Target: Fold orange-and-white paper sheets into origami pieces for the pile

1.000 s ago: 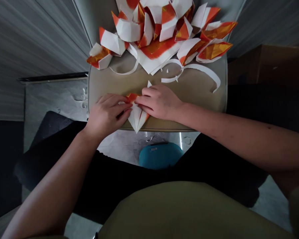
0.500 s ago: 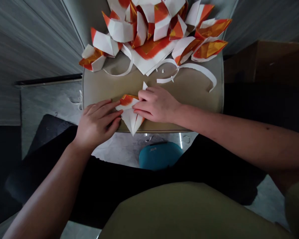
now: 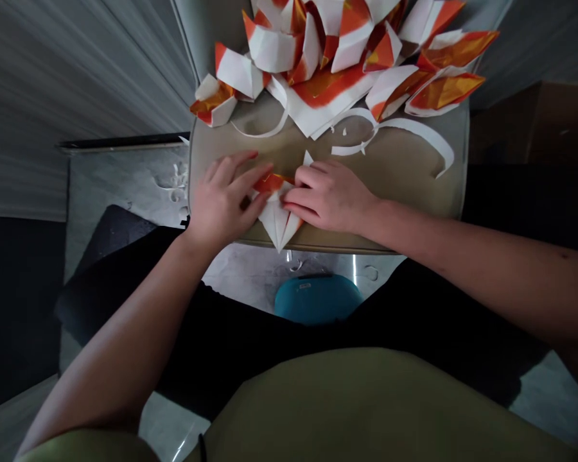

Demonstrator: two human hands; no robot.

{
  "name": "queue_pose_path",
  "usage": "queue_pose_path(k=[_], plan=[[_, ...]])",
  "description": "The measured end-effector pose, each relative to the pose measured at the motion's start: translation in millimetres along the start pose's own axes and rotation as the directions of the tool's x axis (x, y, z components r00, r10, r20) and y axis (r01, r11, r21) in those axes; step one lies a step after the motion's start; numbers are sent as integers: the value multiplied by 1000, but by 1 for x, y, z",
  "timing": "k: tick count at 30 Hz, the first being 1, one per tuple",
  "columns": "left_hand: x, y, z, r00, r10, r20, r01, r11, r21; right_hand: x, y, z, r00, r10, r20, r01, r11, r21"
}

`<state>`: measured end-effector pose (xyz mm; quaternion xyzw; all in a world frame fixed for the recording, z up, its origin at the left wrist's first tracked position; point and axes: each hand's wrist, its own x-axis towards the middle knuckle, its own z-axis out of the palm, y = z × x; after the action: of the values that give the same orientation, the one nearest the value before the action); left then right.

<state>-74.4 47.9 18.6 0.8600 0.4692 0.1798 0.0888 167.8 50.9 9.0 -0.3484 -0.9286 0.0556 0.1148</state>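
A sheet of white, orange and gold paper (image 3: 278,221), folded to a kite-like shape, lies at the front edge of a padded seat. Its lower tip points toward me and overhangs the edge. My right hand (image 3: 334,196) has curled fingers gripping the paper's right side, hiding much of that half. A white point sticks up behind those fingers. At the left corner, my left hand (image 3: 228,196) has its fingers apart, with thumb and index fingertips at the paper's edge.
Several folded orange-and-white paper pieces (image 3: 274,51) crowd the back of the seat (image 3: 404,208), around a stack of flat sheets (image 3: 313,115). Curled white paper strips (image 3: 421,131) lie before them. Below is a teal object (image 3: 318,298) on the floor.
My left hand has lifted from lying along the paper's left edge and shifted up, its thumb and index now spread at the corner. My right hand keeps its hold. The view has shifted left.
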Motion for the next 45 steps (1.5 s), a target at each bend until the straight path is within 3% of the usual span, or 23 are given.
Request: queue_pose_path(k=[6, 18, 26, 35, 45], plan=[[5, -1, 9, 995, 32, 96, -36, 998, 43, -10, -3, -2, 999, -4, -54, 4, 1000, 1], [-10, 26, 2, 999, 36, -7, -34, 976, 216, -34, -6, -14, 951, 76, -301, -83, 996, -12], [-8, 28, 4, 970, 238, 47, -242, 954, 178, -32, -9, -23, 956, 91, -280, -100, 995, -19], [-8, 29, 4, 979, 197, 46, -202, 966, 161, -35, -4, -23, 954, 112, -280, -132, 990, -51], [-9, 30, 5, 982, 189, 24, -190, 968, 166, -38, 0, -24, 939, 277, -202, -299, 951, -83]])
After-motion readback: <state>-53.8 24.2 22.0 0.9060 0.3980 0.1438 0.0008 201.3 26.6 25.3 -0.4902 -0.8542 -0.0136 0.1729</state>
